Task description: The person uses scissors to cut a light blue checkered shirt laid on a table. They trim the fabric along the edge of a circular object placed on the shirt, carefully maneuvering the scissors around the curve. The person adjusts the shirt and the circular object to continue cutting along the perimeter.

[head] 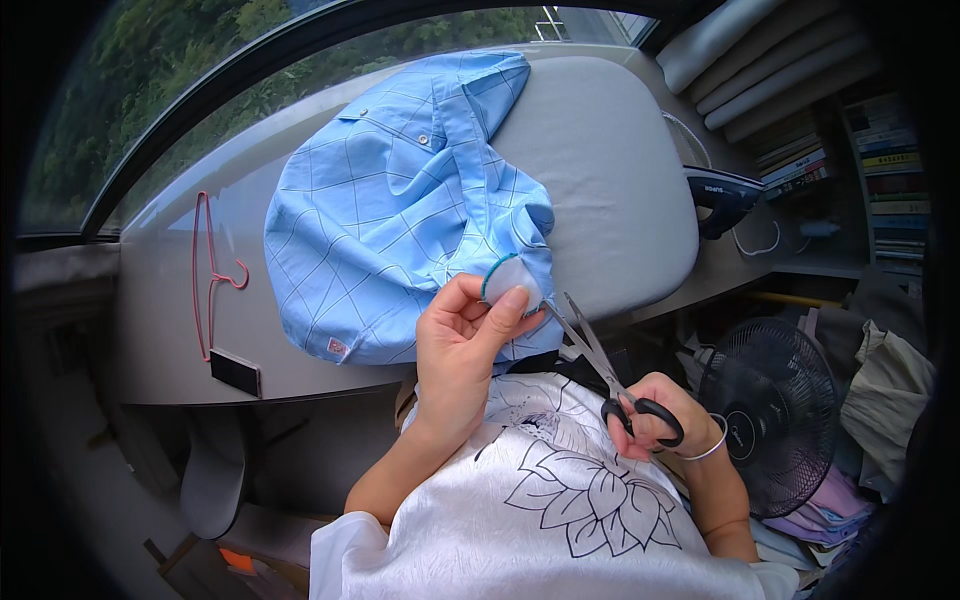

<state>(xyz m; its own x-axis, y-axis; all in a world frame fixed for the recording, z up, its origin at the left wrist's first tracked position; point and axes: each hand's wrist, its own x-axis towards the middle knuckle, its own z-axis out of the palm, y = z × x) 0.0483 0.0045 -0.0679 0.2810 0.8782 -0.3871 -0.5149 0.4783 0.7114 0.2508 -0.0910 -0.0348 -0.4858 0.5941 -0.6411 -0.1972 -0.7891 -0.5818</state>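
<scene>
A light blue checked shirt (360, 217) lies bunched over the table and the left part of a grey ironing pad (600, 180). My left hand (465, 352) pinches a small white patch (514, 279) with a teal stitched edge between thumb and fingers, just over the shirt's near right part. My right hand (664, 416) holds black-handled scissors (600, 360), fingers through the loops. The blades are apart, and their tips are close to the patch's lower right edge; whether they touch it I cannot tell.
A red wire hanger (210, 277) and a dark phone (235, 373) lie at the left on the table (157, 322). An iron (716, 196) with a pale cord stands right of the pad. A black fan (769, 416), piled clothes (817, 510) and a bookshelf (862, 180) are at the right.
</scene>
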